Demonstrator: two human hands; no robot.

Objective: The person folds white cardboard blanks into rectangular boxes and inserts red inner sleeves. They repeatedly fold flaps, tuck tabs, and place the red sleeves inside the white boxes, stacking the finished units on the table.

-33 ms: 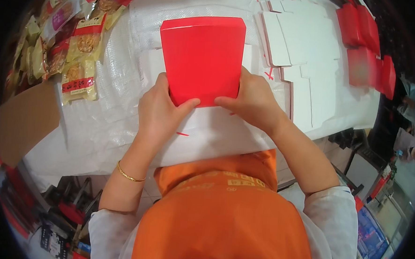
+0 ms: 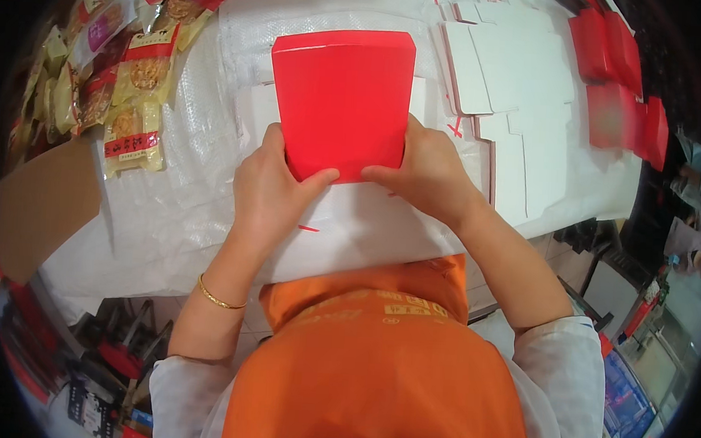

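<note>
A red cardboard box (image 2: 342, 107) stands tilted over the table in front of me, its broad plain face toward me. My left hand (image 2: 272, 171) grips its lower left edge, with the thumb along the bottom and the fingers hidden behind the side. At the lower right edge my right hand (image 2: 424, 169) holds it the same way, thumb tip near the bottom middle. Behind the box, part of a flat white sheet (image 2: 255, 107) shows on the table.
Packaged snacks in clear and red wrappers (image 2: 144, 65) are heaped at the left, beside a brown cardboard flap (image 2: 46, 203). Flat white box blanks (image 2: 516, 77) lie stacked to the right. Several red boxes (image 2: 610, 114) sit at the far right. White woven sheeting (image 2: 183, 234) covers the table.
</note>
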